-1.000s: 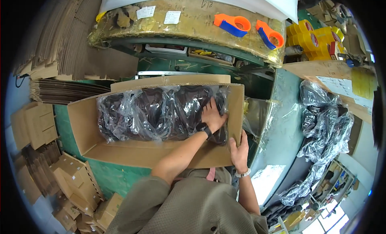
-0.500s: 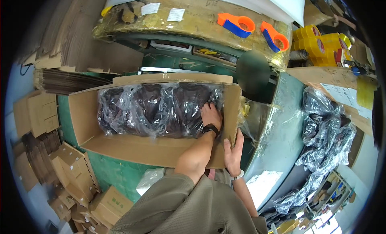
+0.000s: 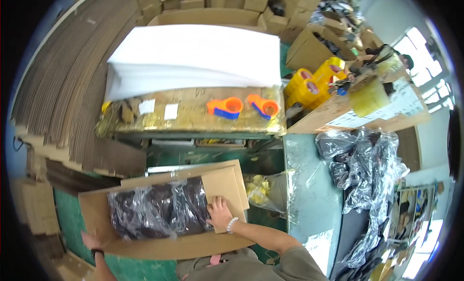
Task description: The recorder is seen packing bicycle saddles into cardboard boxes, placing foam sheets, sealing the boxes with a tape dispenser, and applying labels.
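An open cardboard box (image 3: 159,244) lies low in the view, filled with dark goods in clear plastic bags (image 3: 154,211). Its right end flap (image 3: 222,187) is folded in over the bags. My right hand (image 3: 220,214), with a white bead bracelet on the wrist, lies flat on that flap with fingers spread. My left hand (image 3: 91,241), with a dark watch on the wrist, touches the box's left near corner with its fingers apart. It grips nothing that I can see.
Two orange tape dispensers (image 3: 226,107) sit on the bench beyond the box, under a stack of white foam sheets (image 3: 193,58). Yellow tape rolls (image 3: 309,83) and a heap of bagged dark goods (image 3: 367,170) lie right. Flat cardboard stacks (image 3: 63,87) fill the left.
My left hand came out of the box and went to its left near corner. My right hand moved from the box's near right edge onto the right flap, now folded inward. The view tilted up.
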A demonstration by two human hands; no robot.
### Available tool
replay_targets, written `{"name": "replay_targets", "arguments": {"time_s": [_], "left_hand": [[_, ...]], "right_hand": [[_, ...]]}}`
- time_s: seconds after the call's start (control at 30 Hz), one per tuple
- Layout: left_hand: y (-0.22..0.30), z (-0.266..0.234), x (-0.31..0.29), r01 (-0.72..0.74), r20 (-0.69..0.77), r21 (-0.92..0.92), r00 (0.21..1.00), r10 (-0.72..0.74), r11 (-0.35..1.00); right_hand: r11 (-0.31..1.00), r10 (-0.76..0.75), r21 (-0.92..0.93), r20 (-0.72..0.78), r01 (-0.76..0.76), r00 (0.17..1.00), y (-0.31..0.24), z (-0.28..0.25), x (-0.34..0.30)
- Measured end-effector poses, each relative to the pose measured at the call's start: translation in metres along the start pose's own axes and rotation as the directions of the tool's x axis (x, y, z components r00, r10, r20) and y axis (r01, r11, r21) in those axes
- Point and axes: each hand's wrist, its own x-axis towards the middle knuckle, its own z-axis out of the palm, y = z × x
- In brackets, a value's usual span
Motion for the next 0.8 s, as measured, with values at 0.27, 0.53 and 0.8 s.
{"name": "replay_targets", "arguments": {"time_s": [0.27, 0.53, 0.8], "left_hand": [[0.02, 0.052, 0.038, -0.289, 0.719, -0.433, 0.46, 0.521, 0.854], [0.129, 0.049, 0.008, -0.369, 0.835, -0.511, 0.002, 0.55, 0.777], [0.061, 0.01, 0.001, -0.497, 0.521, -0.811, -0.377, 0.766, 0.307]], "right_hand": [[0.996, 0.069, -0.067, 0.26, -0.053, 0.963, 0.015, 0.007, 0.025], [0.959, 0.279, -0.023, 0.263, -0.284, 0.923, 0.003, -0.002, 0.028], [0.947, 0.314, -0.056, 0.366, -0.315, 0.876, -0.016, -0.016, 0.048]]}}
